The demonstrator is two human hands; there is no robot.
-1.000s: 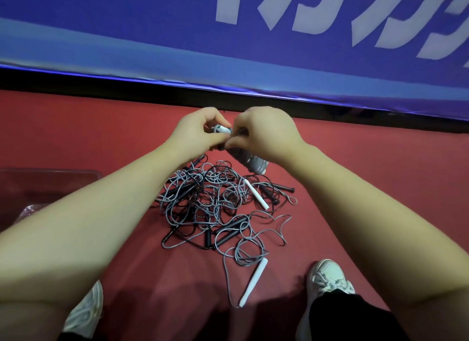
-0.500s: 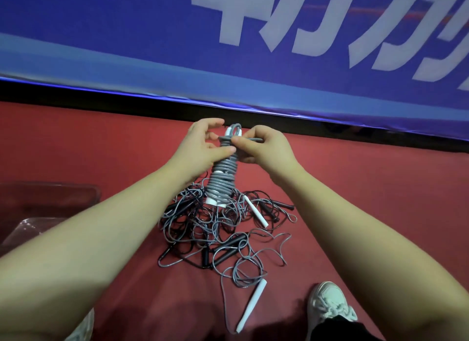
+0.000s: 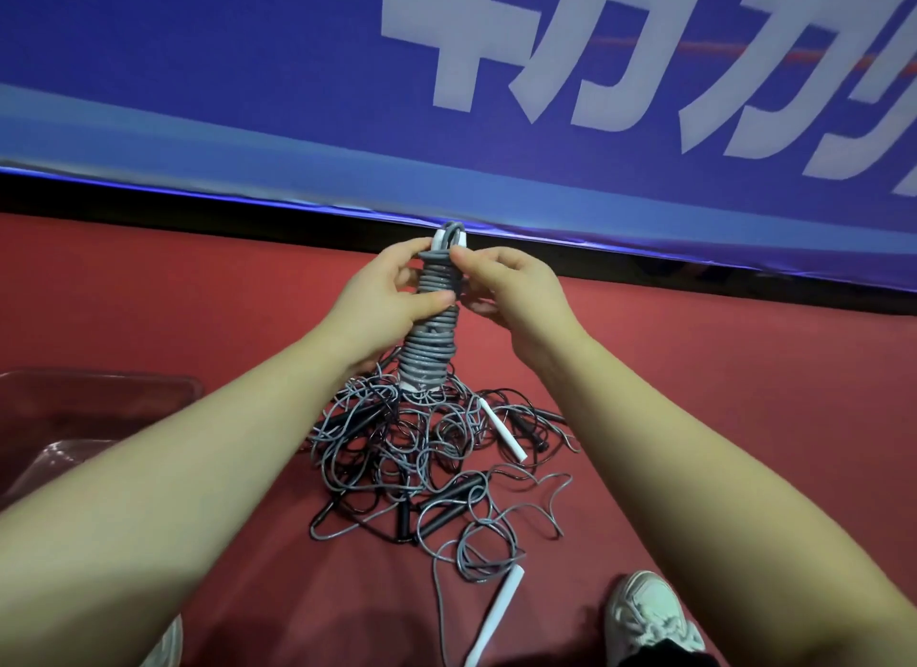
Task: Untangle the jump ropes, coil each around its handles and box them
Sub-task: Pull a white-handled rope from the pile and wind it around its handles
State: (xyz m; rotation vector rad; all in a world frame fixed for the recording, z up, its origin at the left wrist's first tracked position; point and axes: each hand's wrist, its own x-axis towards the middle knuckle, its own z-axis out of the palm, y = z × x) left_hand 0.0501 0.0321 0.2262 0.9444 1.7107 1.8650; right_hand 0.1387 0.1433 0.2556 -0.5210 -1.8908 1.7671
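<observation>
A grey jump rope wound tightly round its white handles forms an upright coiled bundle [image 3: 430, 349] held above the floor. My left hand [image 3: 382, 299] grips the bundle's upper part from the left, thumb across the coils. My right hand [image 3: 516, 289] pinches the top turns from the right. Below lies a tangled pile of grey and black ropes [image 3: 422, 458] with black handles [image 3: 446, 510] and loose white handles [image 3: 501, 431] [image 3: 496, 617].
A clear plastic box [image 3: 99, 418] stands on the red floor at the left. A blue banner [image 3: 446, 96] with white lettering runs along the back. My white shoes [image 3: 650, 617] are at the bottom edge.
The coiled bundle has been turned upright and lifted higher above the pile. Both hands rose with it and still hold its top.
</observation>
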